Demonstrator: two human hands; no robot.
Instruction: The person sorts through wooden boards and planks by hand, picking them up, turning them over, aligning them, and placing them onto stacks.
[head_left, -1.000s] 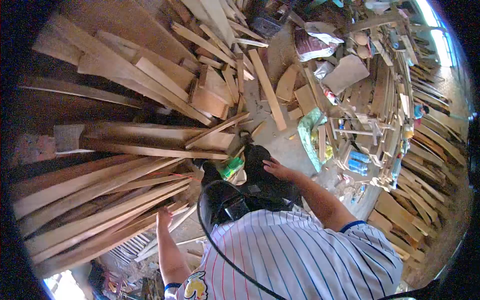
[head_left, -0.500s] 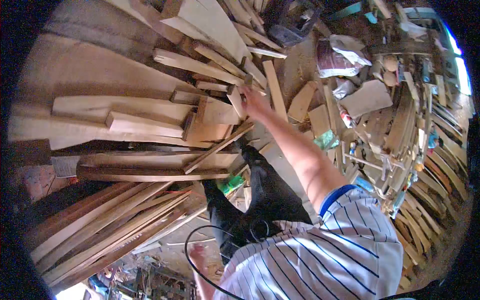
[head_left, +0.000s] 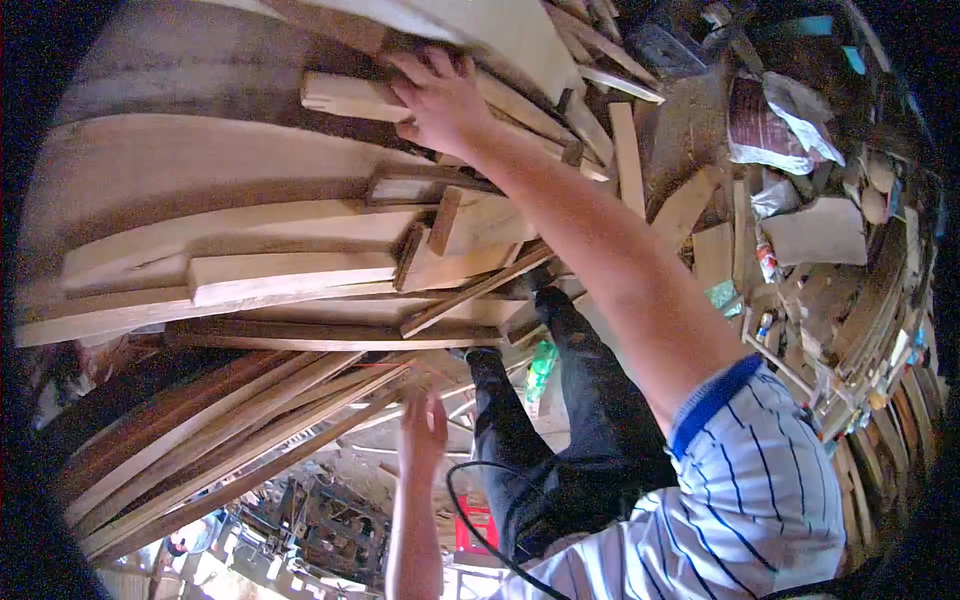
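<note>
My right hand (head_left: pixel 435 100) reaches across the wood pile at the upper left. Its fingers lie over the far side of a pale wooden block (head_left: pixel 345 95) and its thumb is on the near side, so it grips the block. My left hand (head_left: pixel 424 425) hangs low in front of me, slightly blurred, with fingers loosely extended and nothing seen in it. It is nearest to a stack of long wooden strips (head_left: pixel 240 430). Just below the right hand sit a thick plank (head_left: pixel 290 275), a short wooden offcut (head_left: pixel 480 220) and a thin stick (head_left: pixel 470 290).
A wide board (head_left: pixel 200 165) spreads over the left side. Beyond my right arm lie a brown and white sack (head_left: pixel 765 125), a flat wood piece (head_left: pixel 815 230) and many loose strips. Near my legs are a green bottle (head_left: pixel 541 370) and a red object (head_left: pixel 475 525).
My right hand has moved left and farther out, from a small block at the pile's end to the pale block. My left hand has risen. The view has shifted.
</note>
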